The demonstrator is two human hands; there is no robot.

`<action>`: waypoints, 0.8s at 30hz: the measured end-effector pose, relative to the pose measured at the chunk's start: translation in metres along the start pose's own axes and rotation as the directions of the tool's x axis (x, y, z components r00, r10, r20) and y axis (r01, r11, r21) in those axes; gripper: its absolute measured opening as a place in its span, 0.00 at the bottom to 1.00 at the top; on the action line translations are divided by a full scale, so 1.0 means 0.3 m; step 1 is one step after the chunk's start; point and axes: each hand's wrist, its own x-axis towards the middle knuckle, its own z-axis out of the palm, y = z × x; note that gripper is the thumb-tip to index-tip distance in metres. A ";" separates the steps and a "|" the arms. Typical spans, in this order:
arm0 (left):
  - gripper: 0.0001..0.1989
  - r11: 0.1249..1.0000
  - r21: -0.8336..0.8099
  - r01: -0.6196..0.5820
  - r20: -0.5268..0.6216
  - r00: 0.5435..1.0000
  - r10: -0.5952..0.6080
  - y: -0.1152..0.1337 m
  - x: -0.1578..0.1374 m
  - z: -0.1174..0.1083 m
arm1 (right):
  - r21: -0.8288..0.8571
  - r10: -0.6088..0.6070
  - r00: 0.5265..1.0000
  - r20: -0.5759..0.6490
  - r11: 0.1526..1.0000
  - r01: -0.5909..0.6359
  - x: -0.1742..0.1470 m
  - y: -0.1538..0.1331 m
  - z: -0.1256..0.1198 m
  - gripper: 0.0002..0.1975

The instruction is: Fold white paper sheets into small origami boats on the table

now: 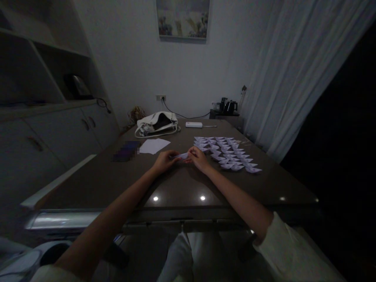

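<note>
Between my two hands, just over the middle of the table, is a small piece of folded white paper (pixel 183 156). The fingers of my left hand (pixel 166 160) pinch its left end, while my right hand (pixel 198 157) grips the right end. Its exact shape is partly covered by the fingertips. Beside my right hand stand several rows of folded paper boats (pixel 228 152), pale and pointed at both ends. To the left of my left hand lies a loose stack of white paper sheets (pixel 154 145).
A dark table (pixel 123 184) spans the view. On it are a white handbag (pixel 157 123), a white power strip (pixel 194 125) with a cord, and a blurred dark purple item (pixel 127 150). Kettles (pixel 230 106) stand behind at right; a curtain (pixel 270 78) hangs there.
</note>
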 end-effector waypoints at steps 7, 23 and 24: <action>0.19 0.999 -0.040 0.026 0.004 1.000 -0.026 -0.001 0.001 -0.004 | -0.054 -0.027 0.999 0.038 0.998 0.030 -0.005 -0.008 -0.008 0.09; 0.22 0.996 -0.077 0.043 0.077 0.996 -0.037 0.002 0.001 -0.008 | -0.237 -0.001 0.989 0.147 0.971 0.037 -0.011 0.006 -0.006 0.08; 0.22 0.996 -0.076 0.041 0.081 0.996 -0.035 0.000 0.002 -0.006 | -0.241 -0.003 0.989 0.146 0.970 0.039 -0.011 0.004 -0.007 0.08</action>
